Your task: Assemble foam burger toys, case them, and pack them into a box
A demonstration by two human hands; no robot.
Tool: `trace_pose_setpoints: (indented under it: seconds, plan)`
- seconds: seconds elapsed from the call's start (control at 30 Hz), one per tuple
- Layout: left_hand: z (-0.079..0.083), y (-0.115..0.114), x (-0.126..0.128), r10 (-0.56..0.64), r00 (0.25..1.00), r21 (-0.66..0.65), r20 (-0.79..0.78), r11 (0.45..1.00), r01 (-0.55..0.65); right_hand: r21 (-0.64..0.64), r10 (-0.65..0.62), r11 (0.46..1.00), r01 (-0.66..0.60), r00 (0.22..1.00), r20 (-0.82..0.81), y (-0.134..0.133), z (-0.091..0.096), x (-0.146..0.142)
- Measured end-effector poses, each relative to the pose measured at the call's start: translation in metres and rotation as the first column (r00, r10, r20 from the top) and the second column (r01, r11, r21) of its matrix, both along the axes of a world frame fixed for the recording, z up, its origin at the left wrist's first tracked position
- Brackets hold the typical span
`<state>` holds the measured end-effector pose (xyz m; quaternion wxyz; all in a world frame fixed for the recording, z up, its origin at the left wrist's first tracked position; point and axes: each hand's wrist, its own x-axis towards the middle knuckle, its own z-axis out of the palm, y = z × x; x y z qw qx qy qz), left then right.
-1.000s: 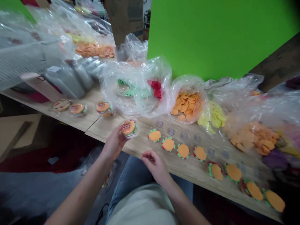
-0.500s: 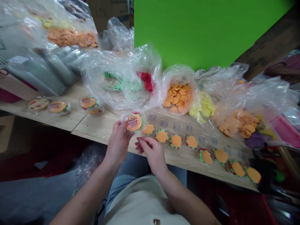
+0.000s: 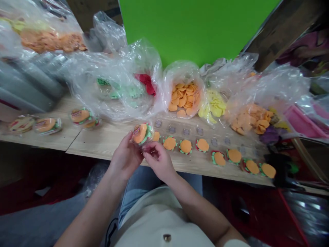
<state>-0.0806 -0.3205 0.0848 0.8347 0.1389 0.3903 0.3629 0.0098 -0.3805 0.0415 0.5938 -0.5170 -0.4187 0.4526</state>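
My left hand [image 3: 125, 158] grips a small clear-wrapped felt burger [image 3: 141, 133], orange on top with green and red edges, tilted just above the front edge of the wooden table [image 3: 102, 142]. My right hand [image 3: 158, 160] meets it from the right, fingers pinched at the lower edge of the burger's wrapper. Right of the hands, a row of several unwrapped orange felt burgers [image 3: 185, 146] lies along the table edge. Behind that row sit several small clear lids [image 3: 185, 131].
Three wrapped burgers [image 3: 80, 116] lie on the table to the left. Plastic bags of felt pieces stand behind: green and red [image 3: 128, 91], orange discs [image 3: 184, 98], yellow [image 3: 214, 108], more orange [image 3: 250, 121]. A green board [image 3: 190, 27] rises at the back.
My right hand rose from the table edge to the wrapped burger in my left hand and pinched its wrapper. The burger tilted. The view swung to the right.
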Motion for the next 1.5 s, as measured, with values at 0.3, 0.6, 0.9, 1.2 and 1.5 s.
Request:
trace_pose_setpoints:
  seconds: [0.3, 0.6, 0.9, 1.2, 1.5]
  plan:
    - [-0.001, -0.006, 0.011, 0.005, 0.999, 0.066, -0.049, 0.998, -0.002, -0.089, -0.043, 0.995, 0.038, 0.998, -0.055, -0.008, -0.001, 0.014]
    - [-0.001, -0.011, 0.02, 0.037, 0.993, 0.134, -0.111, 0.991, -0.022, -0.025, -0.16, 0.986, 0.167, 0.972, 0.175, -0.01, 0.004, 0.018]
    - [-0.001, -0.015, 0.023, 0.042, 0.995, 0.201, -0.088, 0.979, -0.024, 0.139, -0.198, 0.98, 0.144, 0.787, 0.584, -0.017, 0.007, 0.032]
    - [-0.002, -0.013, 0.025, 0.183, 0.972, 0.313, -0.145, 0.941, -0.131, -0.031, -0.313, 0.928, 0.371, 0.824, 0.472, -0.038, 0.002, 0.044]
    - [-0.009, -0.027, 0.032, 0.287, 0.942, 0.447, -0.173, 0.875, -0.184, -0.315, -0.168, 0.943, 0.106, 0.969, -0.179, -0.023, 0.022, 0.02]
